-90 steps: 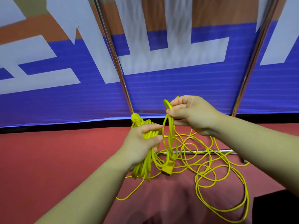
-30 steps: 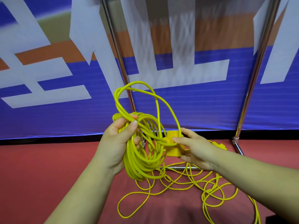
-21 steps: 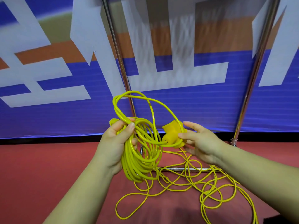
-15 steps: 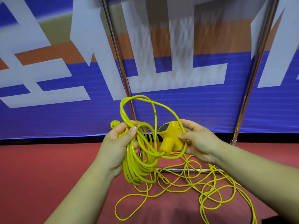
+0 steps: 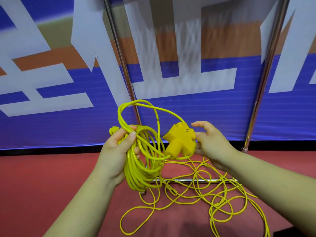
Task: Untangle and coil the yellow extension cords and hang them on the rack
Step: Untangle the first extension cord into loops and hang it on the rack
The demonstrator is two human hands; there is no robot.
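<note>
- I'm seeing the coil (image 5: 136,170) hanging in front of me, my left hand (image 5: 118,151) gripping its top. It's looking light, limp and springy, so I'm judging the gathered top the best hold.
- My right hand (image 5: 212,144) is pinching the socket (image 5: 179,142), the rigid, heavier end.
- Loose cord (image 5: 205,194) is lying tangled on the red floor (image 5: 34,185) around the rack (image 5: 125,74) base, before a banner (image 5: 188,117).

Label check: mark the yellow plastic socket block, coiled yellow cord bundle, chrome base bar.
yellow plastic socket block (image 5: 181,141), head view, centre body.
coiled yellow cord bundle (image 5: 133,175), head view, lower loops.
chrome base bar (image 5: 181,180), head view, mid-span.
</note>
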